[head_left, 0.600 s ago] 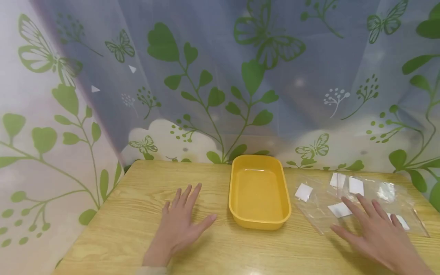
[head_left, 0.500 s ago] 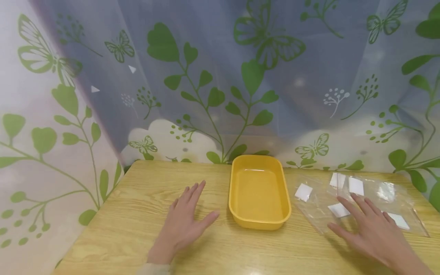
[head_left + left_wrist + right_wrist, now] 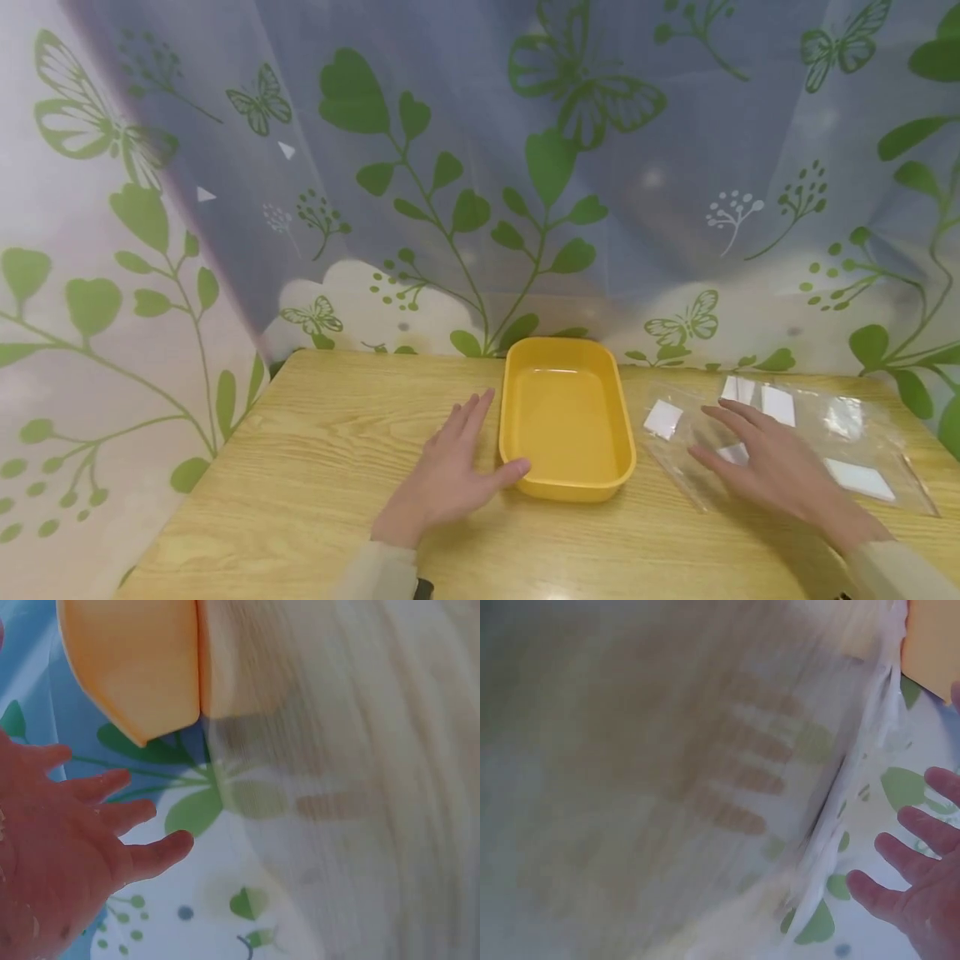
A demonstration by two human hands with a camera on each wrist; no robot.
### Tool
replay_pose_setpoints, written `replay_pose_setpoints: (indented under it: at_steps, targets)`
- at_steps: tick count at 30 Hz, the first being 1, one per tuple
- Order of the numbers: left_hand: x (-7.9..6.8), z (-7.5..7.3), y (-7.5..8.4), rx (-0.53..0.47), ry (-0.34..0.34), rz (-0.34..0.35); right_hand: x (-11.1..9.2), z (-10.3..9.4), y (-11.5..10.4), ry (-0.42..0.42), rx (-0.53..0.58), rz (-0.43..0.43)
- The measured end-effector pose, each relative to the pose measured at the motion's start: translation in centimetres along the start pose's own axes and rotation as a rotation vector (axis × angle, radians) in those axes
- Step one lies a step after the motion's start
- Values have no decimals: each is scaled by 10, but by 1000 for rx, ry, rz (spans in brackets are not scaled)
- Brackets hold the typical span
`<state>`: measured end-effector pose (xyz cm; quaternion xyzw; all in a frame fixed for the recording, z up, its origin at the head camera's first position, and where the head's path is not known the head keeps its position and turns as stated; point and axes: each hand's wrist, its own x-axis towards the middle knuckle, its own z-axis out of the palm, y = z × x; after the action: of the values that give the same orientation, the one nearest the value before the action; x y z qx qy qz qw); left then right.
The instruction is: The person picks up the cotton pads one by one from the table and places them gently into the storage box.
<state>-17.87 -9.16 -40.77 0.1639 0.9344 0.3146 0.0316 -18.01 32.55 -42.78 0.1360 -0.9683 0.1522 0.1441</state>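
A yellow rectangular tray (image 3: 567, 492) stands on the wooden table in the head view. My left hand (image 3: 450, 479) is at its left side, fingers extended and holding nothing; the thumb overlaps the tray's near-left edge, and whether it touches I cannot tell. Right of the tray lie clear plastic bags (image 3: 686, 462) with several white rectangular pieces (image 3: 663, 419) in or under them. Over these bags my right hand (image 3: 780, 467) hovers, fingers spread and nothing held. Both hands, the left (image 3: 67, 832) and the right (image 3: 922, 877), show spread fingers in the wrist views.
The wooden table (image 3: 315, 450) reaches back to a curtain (image 3: 450, 208) printed with green leaves and butterflies. Another printed cloth (image 3: 135, 292) hangs along the left side. One longer white piece (image 3: 859, 480) lies near the bags' right edge.
My left hand has moved right, up to the tray's near-left edge. The right hand has shifted left over the bags. Tray and bags stay in place.
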Motion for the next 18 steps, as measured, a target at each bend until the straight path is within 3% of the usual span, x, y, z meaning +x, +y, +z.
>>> replay_pose_setpoints:
  at_steps: [3, 8, 18]
  targets:
    - [7, 4, 4, 10, -30, 12, 9, 2, 1, -43, 40, 10]
    - [14, 8, 8, 27, -76, 8, 23, 10, -1, -40, 77, -15]
    - [22, 17, 9, 86, -126, -14, 36, 19, 6, -70, 11, -118]
